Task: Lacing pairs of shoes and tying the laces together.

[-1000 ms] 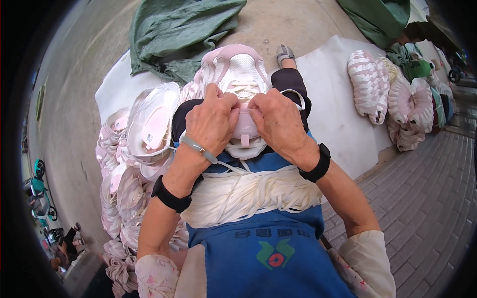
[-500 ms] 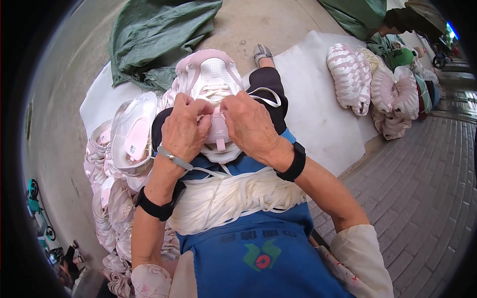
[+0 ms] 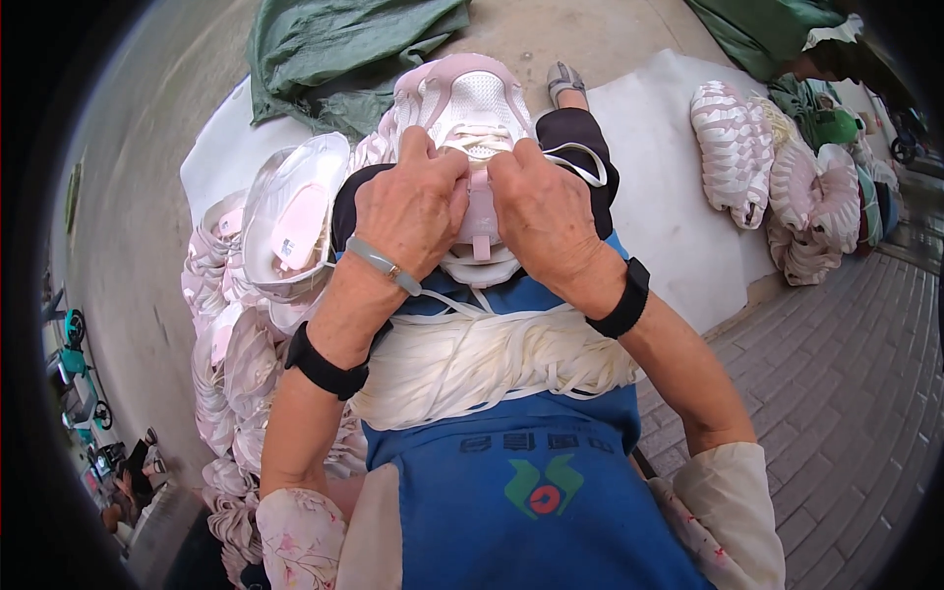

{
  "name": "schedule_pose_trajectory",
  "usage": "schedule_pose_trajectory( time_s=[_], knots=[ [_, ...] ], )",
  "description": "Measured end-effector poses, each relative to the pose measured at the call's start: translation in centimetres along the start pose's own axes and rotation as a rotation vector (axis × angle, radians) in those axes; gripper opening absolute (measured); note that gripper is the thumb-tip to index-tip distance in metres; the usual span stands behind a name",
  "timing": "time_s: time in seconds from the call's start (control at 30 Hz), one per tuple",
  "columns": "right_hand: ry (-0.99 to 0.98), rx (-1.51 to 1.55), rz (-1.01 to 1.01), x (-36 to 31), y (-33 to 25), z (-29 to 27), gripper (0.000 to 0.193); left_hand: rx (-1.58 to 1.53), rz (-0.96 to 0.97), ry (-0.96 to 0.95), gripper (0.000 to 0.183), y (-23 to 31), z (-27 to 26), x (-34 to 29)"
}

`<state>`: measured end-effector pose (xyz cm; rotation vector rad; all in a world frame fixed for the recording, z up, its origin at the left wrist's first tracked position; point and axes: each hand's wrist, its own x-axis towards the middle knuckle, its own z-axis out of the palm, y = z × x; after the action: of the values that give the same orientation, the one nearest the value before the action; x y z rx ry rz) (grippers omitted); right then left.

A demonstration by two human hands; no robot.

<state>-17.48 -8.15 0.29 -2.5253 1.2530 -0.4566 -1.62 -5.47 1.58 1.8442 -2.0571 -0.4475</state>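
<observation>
A pink and white shoe upper (image 3: 462,79) lies across my lap, its mesh toe pointing away from me. White lace crosses its front, and the pink tongue (image 3: 480,211) with a pull tab shows between my hands. My left hand (image 3: 413,202) is closed on the upper's left lacing edge. At the opposite edge my right hand (image 3: 549,211) is closed too, its fingertips turned down out of sight. Whether either hand also pinches the lace is hidden. A loose white lace (image 3: 590,169) loops out beyond my right hand. A thick bundle of cream laces (image 3: 501,359) rests on my blue apron (image 3: 442,501).
Many pink and white uppers (image 3: 236,364) are heaped at my left, with a white upper holding a pink piece (image 3: 300,226) on top. Stacked uppers (image 3: 733,147) sit at far right on a white sheet (image 3: 639,128). Green tarpaulin (image 3: 334,59) lies beyond.
The scene has shifted right and slightly up in the view. Both hands stay at the lacing edges; my left hand has turned so its back shows more and its thumb less.
</observation>
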Motion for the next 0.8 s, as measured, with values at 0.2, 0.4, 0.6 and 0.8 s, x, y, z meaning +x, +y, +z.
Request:
schedule_pose_trajectory(
  time_s=[0.2, 0.4, 0.6, 0.8],
  knots=[
    [0.049, 0.223, 0.098, -0.4, 0.8, 1.1, 0.009, 0.034, 0.001, -0.011, 0.009, -0.1, 0.2, 0.4],
    [0.067, 0.322, 0.076, -0.2, 1.5, 2.0, 0.008, 0.026, -0.054, -0.048, 0.008, 0.0, 0.0, 0.7],
    [-0.017, 0.159, 0.074, -0.2, 0.5, 0.9, 0.019, -0.032, -0.107, -0.050, 0.008, 0.4, 0.2, 0.3],
    [-0.016, 0.107, 0.070, -0.3, 0.1, 0.1, 0.026, -0.147, -0.129, -0.026, 0.011, -0.2, 0.4, 0.1]
  ],
)
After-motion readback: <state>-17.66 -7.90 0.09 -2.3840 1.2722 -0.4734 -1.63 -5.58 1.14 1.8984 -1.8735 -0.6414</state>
